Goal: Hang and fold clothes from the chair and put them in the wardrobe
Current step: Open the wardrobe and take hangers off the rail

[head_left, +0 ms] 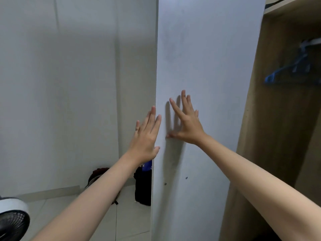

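Pale grey tiled floor (69,206), white walls. Two hands, fingers spread flat: left hand (145,136) at edge of white flat wardrobe door (208,49), right hand (187,122) pressing its face. Open wooden wardrobe (271,119) at right (blue plastic hangers (288,70) inside, count unclear). One black bag (143,186), one black-and-white fan (12,218) on floor.

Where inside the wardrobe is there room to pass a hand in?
Free: the open bay between the door and the blue hangers, below the shelf. Crowded: around the hangers. Both hands, left and right, lie flat at the door.
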Tool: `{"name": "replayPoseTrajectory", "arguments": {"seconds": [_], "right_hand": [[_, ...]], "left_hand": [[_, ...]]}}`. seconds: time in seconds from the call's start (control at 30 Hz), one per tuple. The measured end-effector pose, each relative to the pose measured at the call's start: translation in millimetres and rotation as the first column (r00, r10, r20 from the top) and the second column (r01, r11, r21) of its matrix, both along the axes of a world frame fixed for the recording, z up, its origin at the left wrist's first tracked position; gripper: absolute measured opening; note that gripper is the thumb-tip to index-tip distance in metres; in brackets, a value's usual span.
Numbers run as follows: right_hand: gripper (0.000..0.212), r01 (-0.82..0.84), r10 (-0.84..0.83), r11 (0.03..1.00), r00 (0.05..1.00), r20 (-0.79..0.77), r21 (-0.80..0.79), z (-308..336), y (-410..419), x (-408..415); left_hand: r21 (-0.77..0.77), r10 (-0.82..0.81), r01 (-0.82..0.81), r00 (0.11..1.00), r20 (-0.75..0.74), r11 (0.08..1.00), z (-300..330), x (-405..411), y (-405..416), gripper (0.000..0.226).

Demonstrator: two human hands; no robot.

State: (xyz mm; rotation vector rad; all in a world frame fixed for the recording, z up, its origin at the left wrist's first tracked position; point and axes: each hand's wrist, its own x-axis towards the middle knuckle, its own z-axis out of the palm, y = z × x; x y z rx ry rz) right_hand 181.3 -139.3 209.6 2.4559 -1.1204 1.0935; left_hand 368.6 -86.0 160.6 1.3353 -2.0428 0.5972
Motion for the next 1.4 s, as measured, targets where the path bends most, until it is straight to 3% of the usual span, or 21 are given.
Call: {"name": "replayPoseTrajectory", "arguments": {"seconds": [0.27,0.67,0.97,1.07,1.17,1.3,1.4], "right_hand": [[0.12,0.159,-0.167,0.984,0.98,-0.112,-0.075,1.9,-57.8,18.1],[0.112,0.306,-0.315,0.948,0.94,-0.133,-0.083,-6.9,-132.0,23.4],[0.107,0.209,-0.222,0.968,0.971,-0.084,-0.14,-15.0,-158.8,15.8],[0.098,0.14,-0.149,0.972,0.988,-0.035,-0.189,-18.0,-158.9,12.8],[0.075,0.032,-0.017,0.968,0.998,0.06,-0.249,-19.6,-156.5,3.3],[0.055,0.024,0.045,0.931,0.982,0.182,-0.364,-13.9,-139.4,-28.8],[0.051,0.105,-0.002,0.914,0.967,0.254,-0.392,-1.3,-121.7,-69.2]], "left_hand": [[0.064,0.076,-0.086,0.987,0.141,0.994,23.8,28.1,-59.8,0.117],[0.192,0.026,-0.034,0.998,0.049,0.981,29.5,38.5,-154.0,0.109],[0.173,-0.035,0.041,0.999,-0.039,0.984,19.0,37.1,-186.4,0.113],[0.13,-0.028,0.034,0.999,-0.044,0.991,17.4,35.2,-183.8,0.112],[0.041,-0.056,0.064,0.984,-0.166,0.997,12.9,21.0,-175.7,0.105],[-0.174,-0.242,0.2,0.931,-0.274,0.964,11.0,-30.2,-166.4,0.077],[-0.249,-0.397,0.333,0.872,-0.285,0.91,20.4,-81.4,-161.0,0.071]]}}
